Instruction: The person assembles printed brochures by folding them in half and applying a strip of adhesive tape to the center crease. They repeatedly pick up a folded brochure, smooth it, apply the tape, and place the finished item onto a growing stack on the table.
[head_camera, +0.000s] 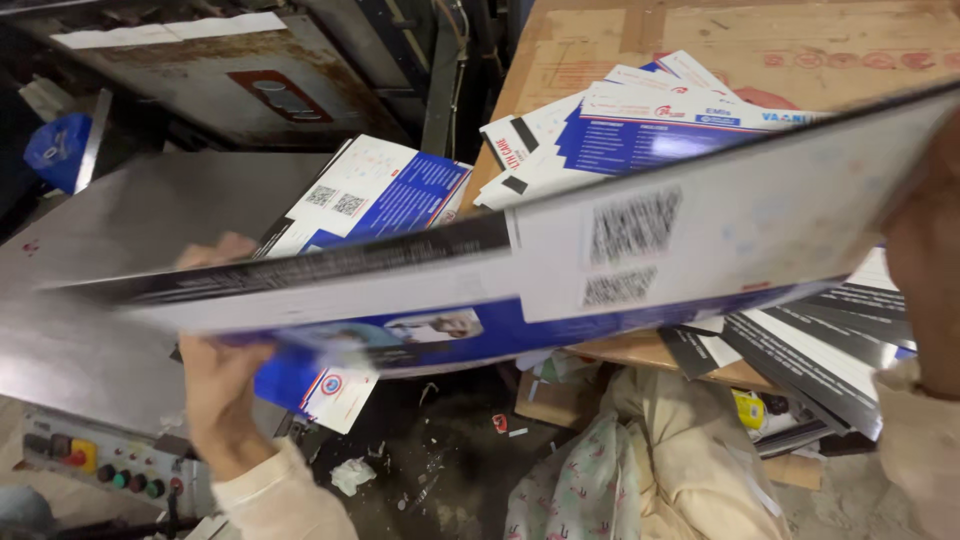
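Observation:
A large printed sheet (560, 265), white, black and blue with square code patches, stretches across the view, blurred by motion. My left hand (215, 385) grips its lower left edge from below. My right hand (925, 270) holds the sheet's right end at the frame's right side. Under the sheet, a stack of similar printed sheets (375, 195) lies on a grey metal machine table (120, 250). More printed sheets (640, 125) are fanned out on a brown cardboard surface (760, 45) at the upper right.
A control panel with coloured buttons (105, 465) sits on the machine's front at lower left. Dark printed sheets (830, 350) hang off the cardboard edge at right. Crumpled cloth (640, 465) and paper scraps lie on the dirty floor (440, 470). A blue bag (58, 148) is upper left.

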